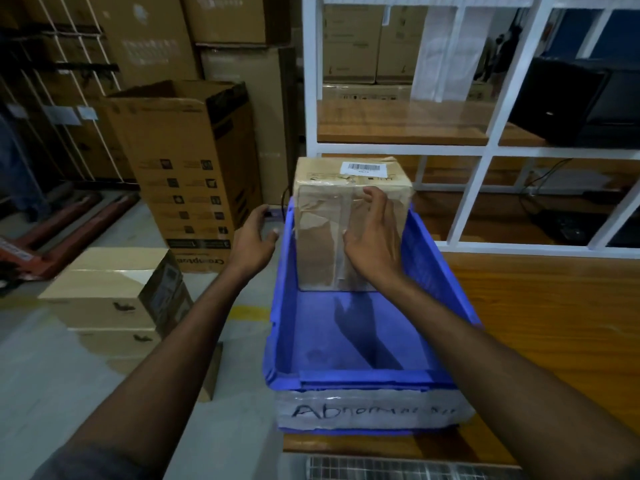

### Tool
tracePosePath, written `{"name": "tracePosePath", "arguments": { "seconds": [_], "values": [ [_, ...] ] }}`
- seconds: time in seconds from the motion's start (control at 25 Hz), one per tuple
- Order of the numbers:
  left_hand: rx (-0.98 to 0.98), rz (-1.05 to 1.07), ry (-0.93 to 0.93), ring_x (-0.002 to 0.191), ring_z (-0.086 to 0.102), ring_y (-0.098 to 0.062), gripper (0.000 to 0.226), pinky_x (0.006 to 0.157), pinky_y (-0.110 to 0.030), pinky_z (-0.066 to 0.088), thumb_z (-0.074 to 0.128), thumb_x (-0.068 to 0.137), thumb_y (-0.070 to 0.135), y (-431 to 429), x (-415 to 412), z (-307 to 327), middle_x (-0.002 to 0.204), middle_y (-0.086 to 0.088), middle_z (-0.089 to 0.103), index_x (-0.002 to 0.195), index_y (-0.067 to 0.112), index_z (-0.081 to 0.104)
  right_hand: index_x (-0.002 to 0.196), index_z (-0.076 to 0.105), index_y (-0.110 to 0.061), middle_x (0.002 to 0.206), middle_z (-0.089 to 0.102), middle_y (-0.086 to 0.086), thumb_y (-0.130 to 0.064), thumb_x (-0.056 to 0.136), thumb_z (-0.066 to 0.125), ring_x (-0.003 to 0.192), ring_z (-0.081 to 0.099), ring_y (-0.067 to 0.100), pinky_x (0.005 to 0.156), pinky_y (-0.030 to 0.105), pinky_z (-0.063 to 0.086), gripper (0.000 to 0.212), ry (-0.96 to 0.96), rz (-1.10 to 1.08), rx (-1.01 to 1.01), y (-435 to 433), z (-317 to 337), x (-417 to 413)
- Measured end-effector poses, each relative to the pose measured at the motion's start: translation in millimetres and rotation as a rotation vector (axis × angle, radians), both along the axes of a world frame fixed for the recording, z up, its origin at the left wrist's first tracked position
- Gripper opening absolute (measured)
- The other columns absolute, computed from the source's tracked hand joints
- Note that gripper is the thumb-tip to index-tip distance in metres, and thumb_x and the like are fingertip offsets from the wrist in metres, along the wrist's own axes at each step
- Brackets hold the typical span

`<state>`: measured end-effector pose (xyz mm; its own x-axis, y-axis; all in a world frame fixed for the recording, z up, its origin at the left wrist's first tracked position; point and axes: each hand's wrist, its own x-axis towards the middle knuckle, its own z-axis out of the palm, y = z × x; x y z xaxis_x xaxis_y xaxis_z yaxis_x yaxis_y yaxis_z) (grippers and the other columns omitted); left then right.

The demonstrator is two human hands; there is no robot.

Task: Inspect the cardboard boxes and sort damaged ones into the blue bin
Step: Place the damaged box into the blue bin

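A taped cardboard box (322,230) with a barcode label on top stands upright in the far end of the blue bin (429,271). A white strip with handwriting is stuck across the bin's near wall. My right hand (374,237) lies against the box's near face, fingers spread, not gripping. My left hand (254,237) hovers just left of the bin's far left corner, fingers apart and holding nothing.
The bin sits on a wooden table (540,323) at its left edge. A tall open carton (194,168) and stacked boxes (114,299) stand on the floor to the left. White shelving (485,147) rises behind the table. A red pallet jack (52,237) lies far left.
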<state>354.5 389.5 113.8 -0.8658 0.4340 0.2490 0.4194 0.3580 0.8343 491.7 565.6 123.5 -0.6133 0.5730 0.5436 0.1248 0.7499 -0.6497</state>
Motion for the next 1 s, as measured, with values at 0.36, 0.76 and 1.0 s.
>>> {"name": "tracePosePath", "arguments": {
  "seconds": [0.36, 0.76, 1.0],
  "values": [
    [0.211, 0.156, 0.099, 0.105, 0.069, -0.008, 0.019, 0.095, -0.036, 0.059, 0.070, 0.101, 0.031, -195.3, -57.9, -0.3, 0.109, 0.009, 0.072, 0.119, 0.024, 0.069, 0.109, 0.067, -0.029, 0.115, 0.060, -0.003, -0.031, 0.085, 0.082, 0.105, 0.056, 0.013, 0.087, 0.027, 0.042, 0.028, -0.128, 0.285, 0.070, -168.5, 51.6, -76.6],
    [0.218, 0.435, -0.034, 0.097, 0.067, -0.010, 0.016, 0.091, -0.037, 0.057, 0.071, 0.100, 0.018, -397.3, -160.3, -37.2, 0.114, -0.001, 0.071, 0.115, 0.019, 0.066, 0.108, 0.066, -0.032, 0.115, 0.056, -0.005, -0.028, 0.088, 0.080, 0.104, 0.058, 0.017, 0.084, 0.032, 0.046, 0.024, -0.364, 0.503, -0.038, -352.3, -17.0, -231.3],
    [0.196, 0.517, -0.181, 0.091, 0.066, -0.004, 0.023, 0.087, -0.034, 0.055, 0.072, 0.098, 0.019, -419.2, -233.9, -87.6, 0.117, 0.000, 0.070, 0.120, 0.019, 0.064, 0.115, 0.067, -0.027, 0.126, 0.060, 0.003, -0.024, 0.091, 0.075, 0.116, 0.057, 0.026, 0.090, 0.037, 0.050, 0.026, -0.483, 0.544, 0.018, -376.7, -79.7, -353.5]
  ]
}}
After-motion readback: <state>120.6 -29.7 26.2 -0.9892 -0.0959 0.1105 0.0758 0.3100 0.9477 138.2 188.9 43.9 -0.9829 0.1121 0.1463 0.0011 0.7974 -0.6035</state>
